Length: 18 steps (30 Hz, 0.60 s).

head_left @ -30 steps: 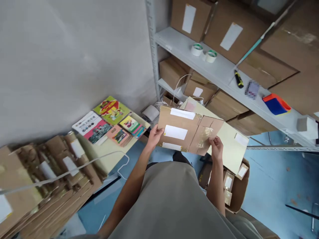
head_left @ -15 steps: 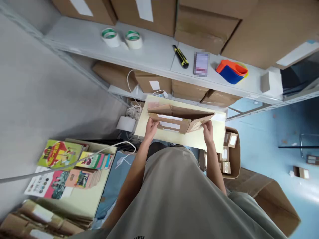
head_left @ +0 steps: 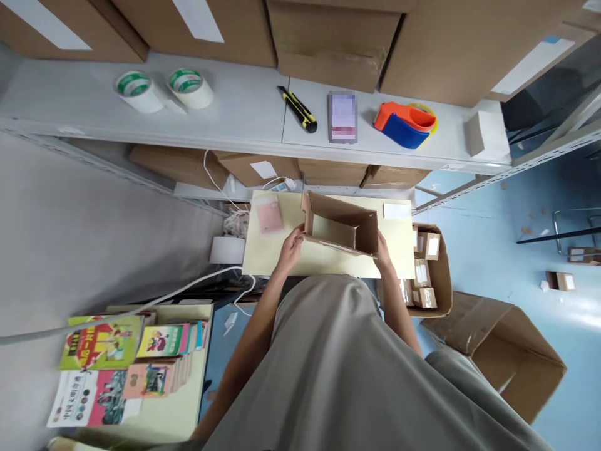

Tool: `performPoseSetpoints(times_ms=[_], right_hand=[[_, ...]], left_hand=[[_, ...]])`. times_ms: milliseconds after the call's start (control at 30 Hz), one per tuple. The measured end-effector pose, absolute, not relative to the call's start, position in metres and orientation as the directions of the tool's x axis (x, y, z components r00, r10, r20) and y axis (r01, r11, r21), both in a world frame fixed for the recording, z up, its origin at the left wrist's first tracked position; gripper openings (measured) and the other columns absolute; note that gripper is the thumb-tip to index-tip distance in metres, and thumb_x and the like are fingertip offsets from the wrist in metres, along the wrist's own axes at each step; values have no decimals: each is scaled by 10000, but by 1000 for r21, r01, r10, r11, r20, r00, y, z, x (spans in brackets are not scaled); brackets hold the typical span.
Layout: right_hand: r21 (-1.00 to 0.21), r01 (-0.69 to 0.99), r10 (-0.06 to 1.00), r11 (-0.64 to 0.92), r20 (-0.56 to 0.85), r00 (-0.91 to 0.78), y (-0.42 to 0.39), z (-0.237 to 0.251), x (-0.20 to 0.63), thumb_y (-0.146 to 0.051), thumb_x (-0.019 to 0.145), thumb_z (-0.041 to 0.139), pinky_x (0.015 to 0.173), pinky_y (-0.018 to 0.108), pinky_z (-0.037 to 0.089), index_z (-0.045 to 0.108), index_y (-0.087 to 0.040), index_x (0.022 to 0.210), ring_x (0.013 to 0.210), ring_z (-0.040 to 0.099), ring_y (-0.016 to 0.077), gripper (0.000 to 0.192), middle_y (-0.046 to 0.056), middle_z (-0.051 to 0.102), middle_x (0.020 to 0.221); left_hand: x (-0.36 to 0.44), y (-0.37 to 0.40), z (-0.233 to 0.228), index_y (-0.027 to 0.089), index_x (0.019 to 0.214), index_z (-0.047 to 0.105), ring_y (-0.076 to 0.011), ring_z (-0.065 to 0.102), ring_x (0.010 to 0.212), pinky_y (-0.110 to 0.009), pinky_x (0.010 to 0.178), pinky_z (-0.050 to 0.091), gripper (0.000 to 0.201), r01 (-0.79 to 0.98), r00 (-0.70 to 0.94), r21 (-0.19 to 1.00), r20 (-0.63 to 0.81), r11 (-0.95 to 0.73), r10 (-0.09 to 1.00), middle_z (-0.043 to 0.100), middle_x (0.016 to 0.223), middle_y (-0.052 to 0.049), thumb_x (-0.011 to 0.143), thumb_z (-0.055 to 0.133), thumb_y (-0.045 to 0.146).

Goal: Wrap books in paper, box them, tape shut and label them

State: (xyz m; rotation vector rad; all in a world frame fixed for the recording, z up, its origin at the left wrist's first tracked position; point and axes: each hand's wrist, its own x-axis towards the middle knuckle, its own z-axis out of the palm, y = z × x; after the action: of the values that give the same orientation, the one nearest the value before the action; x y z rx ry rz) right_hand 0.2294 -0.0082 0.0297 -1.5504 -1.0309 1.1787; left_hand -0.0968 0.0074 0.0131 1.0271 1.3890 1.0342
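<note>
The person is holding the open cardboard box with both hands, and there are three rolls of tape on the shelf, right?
Not quite: the head view shows two rolls of tape on the shelf, not three. Both hands, left hand and right hand, do hold the open cardboard box.

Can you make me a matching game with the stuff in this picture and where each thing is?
Things:
1. open cardboard box
2. tape rolls
3. picture books
4. orange and blue tape dispenser

Places:
A. low table on the left
B. shelf, left part
C. between the left hand and right hand
D. shelf, right part

Pairs: 1-C, 2-B, 3-A, 4-D
</note>
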Motion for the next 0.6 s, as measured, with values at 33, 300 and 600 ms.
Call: performPoseSetpoints(times_ms=[33, 300, 600], right_hand=[[-961, 72, 950, -268, -251, 183, -7, 32, 231, -873, 1029, 580, 1162, 492, 607, 772, -252, 1416, 1264, 736, 299, 757, 99, 838, 1349], [-930, 3, 922, -367, -364, 134, -8, 47, 233, -961, 955, 646, 1174, 485, 618, 813, -251, 1338, 1322, 741, 340, 823, 88, 857, 1315], [-949, 15, 936, -315, -308, 168, -5, 60, 221, -865, 1008, 680, 1188, 482, 624, 793, -257, 1381, 1349, 756, 339, 723, 103, 829, 1429]], left_hand=[[-97, 7, 13, 225, 1291, 806, -329, 736, 1235, -475, 1214, 531, 516, 18, -69, 967, -252, 254, 965, 819, 1125, -107, 892, 727, 542], [-99, 14, 20, 206, 1252, 822, -333, 730, 1299, -452, 1204, 549, 709, 58, -149, 963, -251, 262, 956, 806, 1286, -160, 931, 770, 836], [-89, -2, 52, 211, 1402, 739, -357, 770, 1319, -443, 1104, 635, 740, 60, 2, 978, -201, 201, 980, 753, 1513, -196, 961, 799, 802]])
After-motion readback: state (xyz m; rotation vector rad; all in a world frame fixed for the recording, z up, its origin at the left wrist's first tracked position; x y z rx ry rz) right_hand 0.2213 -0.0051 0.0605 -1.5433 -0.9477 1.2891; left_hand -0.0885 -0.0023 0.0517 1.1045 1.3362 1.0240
